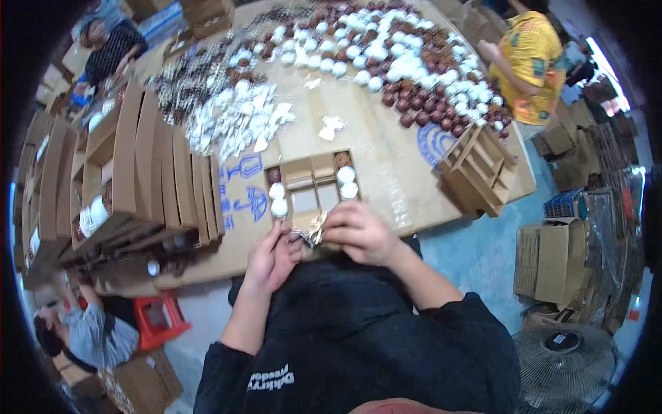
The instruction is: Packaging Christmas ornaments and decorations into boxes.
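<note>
Close to the table's near edge, my left hand (pixel 274 258) and my right hand (pixel 363 233) meet over a small pale-gold and silvery ornament (pixel 312 230). Fingers of both hands pinch it; its exact kind is too small to make out. Just beyond lies a divided cardboard box (pixel 298 166). White balls (pixel 278 198) sit along its left side below a dark red ball (pixel 274 174). On its right side are more white balls (pixel 348 181) and a brown ball (pixel 343 159). The middle compartments hold no balls. My right hand covers part of the box's near right corner.
White flat ornaments (pixel 238 117) and heaps of white and dark red balls (pixel 420 103) cover the table's far part. Stacked cardboard boxes (pixel 131 159) stand left, cardboard dividers (pixel 479 169) right. Other people work around the table. A red stool (pixel 160 321) and a fan (pixel 565 366) flank me.
</note>
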Demonstrator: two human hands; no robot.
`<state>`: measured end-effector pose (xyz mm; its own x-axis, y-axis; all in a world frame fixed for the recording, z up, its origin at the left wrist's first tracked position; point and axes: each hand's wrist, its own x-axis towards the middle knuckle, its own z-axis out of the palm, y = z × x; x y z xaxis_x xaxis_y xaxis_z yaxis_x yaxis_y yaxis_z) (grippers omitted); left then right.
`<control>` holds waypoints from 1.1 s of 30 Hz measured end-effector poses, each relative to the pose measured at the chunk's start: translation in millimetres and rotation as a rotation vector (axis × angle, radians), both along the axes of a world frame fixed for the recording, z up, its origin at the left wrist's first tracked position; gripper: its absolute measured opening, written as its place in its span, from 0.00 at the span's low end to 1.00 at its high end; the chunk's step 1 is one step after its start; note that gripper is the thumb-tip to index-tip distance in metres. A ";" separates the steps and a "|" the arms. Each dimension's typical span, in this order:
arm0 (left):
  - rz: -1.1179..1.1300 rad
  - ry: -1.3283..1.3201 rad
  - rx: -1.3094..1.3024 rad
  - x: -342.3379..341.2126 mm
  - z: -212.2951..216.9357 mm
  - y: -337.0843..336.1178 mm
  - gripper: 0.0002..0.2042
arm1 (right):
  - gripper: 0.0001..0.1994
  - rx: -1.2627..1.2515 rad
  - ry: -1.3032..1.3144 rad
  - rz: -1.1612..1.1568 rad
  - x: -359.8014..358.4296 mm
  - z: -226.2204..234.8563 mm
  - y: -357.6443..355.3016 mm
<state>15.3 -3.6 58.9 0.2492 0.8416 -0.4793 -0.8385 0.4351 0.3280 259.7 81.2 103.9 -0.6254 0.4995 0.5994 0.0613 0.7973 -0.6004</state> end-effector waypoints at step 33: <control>0.141 -0.078 0.171 -8.2 8.6 6.9 0.14 | 0.19 0.099 -0.062 -0.022 -20.4 -32.3 -7.0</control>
